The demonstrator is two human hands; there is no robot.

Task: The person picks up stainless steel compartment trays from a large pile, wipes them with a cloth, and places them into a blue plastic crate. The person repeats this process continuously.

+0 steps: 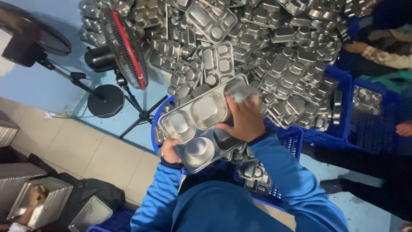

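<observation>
Left hand (170, 150) gripped the near-left edge of one steel compartment tray (201, 124) held over a blue crate (287, 141), right hand (244, 120) closed on a cloth (245, 92) rubbing it; huge tray pile (257, 47) beyond looked undone.

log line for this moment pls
left hand grips steel compartment tray at its edge | right hand wipes tray with cloth | tray pile behind | blue crate below
</observation>
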